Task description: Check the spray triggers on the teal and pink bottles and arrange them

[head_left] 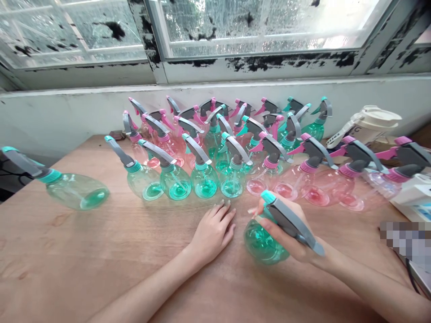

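My right hand [289,233] is wrapped round a green spray bottle [261,244] with a grey trigger head and teal collar, holding it tilted just above the wooden table [101,269]. My left hand [213,231] lies flat on the table to the left of that bottle, fingers stretched out and holding nothing. Right beyond both hands stands a packed group of spray bottles: green ones [204,179] toward the left and pink ones [311,188] toward the right.
A single green bottle [74,190] stands apart at the far left. A white lidded cup [368,123] and white boxes [412,197] sit at the right edge. A wall ledge and window run behind the table.
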Available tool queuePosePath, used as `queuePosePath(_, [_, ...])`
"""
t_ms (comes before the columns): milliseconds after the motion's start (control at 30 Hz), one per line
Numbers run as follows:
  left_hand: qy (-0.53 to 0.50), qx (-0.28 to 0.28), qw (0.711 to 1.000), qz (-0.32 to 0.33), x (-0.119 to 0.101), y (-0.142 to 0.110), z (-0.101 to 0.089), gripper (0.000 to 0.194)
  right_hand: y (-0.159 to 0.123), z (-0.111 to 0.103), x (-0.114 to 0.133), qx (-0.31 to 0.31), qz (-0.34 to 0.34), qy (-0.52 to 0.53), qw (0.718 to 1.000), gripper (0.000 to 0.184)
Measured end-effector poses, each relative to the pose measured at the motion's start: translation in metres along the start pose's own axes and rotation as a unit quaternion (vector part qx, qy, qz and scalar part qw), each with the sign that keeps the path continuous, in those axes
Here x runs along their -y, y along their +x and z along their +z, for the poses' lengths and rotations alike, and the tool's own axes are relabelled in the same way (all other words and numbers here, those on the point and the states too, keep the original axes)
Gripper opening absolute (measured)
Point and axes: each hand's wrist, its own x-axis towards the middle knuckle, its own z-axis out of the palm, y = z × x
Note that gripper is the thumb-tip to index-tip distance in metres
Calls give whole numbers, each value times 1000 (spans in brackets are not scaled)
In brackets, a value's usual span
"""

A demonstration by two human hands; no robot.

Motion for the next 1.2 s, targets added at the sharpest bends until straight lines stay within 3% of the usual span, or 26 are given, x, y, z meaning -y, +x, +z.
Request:
queuePosePath(167, [-2,-6,1000,1,0,0,1,31,-2,4,-4,-20,-13,-5,1000,36])
queuePosePath(667, [9,-2,1000,5,2,-1,3,32,-1,5,-5,-41,-32,-18,998,36])
queuePosePath(867, [-92,-40,995,14,-6,-4,-9,26,-2,9,-6,-52,7,14,999,32])
queuePosePath(1067, [-211,-45,976,19,-21,-21,-28,44,7,33,11,-50,3,43,998,30])
queuePosePath(1200, [-233,-48,971,-31,-25,-47,-40,58,15,64,24,-49,-10,56,997,25])
